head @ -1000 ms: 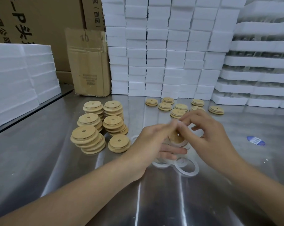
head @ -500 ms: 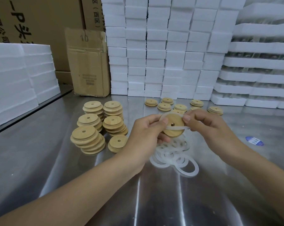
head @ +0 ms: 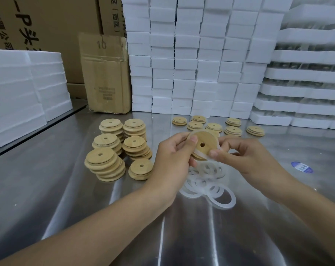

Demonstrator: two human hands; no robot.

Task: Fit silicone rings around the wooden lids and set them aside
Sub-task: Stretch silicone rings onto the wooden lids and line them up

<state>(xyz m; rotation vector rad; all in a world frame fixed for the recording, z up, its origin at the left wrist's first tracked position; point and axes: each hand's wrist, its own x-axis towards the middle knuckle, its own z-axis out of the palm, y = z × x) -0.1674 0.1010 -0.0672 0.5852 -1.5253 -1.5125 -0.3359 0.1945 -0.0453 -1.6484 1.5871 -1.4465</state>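
Wooden lid point(head: 201, 144) with a white silicone ring point(head: 198, 154) partly around it is pinched by both hands, left hand point(head: 171, 160) and right hand point(head: 247, 156), above the loose rings point(head: 211, 181) on the steel table point(head: 47, 189).

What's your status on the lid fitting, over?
Left hand grips wooden lid. Right hand pinches silicone ring, stretched along lid's lower edge. Loose rings on table beneath; nothing in the way.
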